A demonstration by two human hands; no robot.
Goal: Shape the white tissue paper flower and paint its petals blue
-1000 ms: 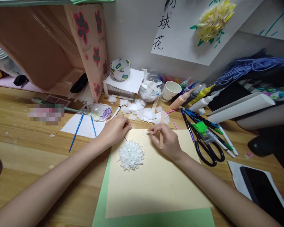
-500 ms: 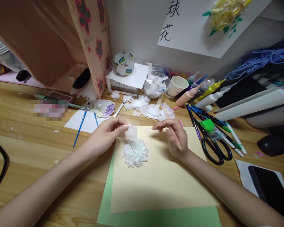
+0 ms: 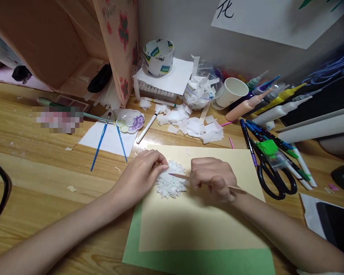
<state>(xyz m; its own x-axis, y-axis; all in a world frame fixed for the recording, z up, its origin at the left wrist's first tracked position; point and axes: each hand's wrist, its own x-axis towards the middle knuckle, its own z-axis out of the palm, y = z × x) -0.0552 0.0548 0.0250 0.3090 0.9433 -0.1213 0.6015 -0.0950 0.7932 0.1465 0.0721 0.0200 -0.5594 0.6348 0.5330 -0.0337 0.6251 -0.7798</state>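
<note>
- Past both hands, the near part of the flat cream paper sheet [image 3: 203, 233] lies open.
- Bare wooden desk [image 3: 103, 244] leaves passage beside the green paper sheet's [image 3: 132, 244] left edge.
- A frilly white paper flower [image 3: 172, 189] and pointed wooden stick [image 3: 180, 176] obstruct the gap between hands.
- Black-handled scissors [image 3: 265, 183] hem in the right; loose white paper scraps [image 3: 200, 129], the far side.

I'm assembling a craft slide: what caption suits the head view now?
Left hand pinching thin white paper at a ruffled white flower, right hand holding a wooden stick.
</note>
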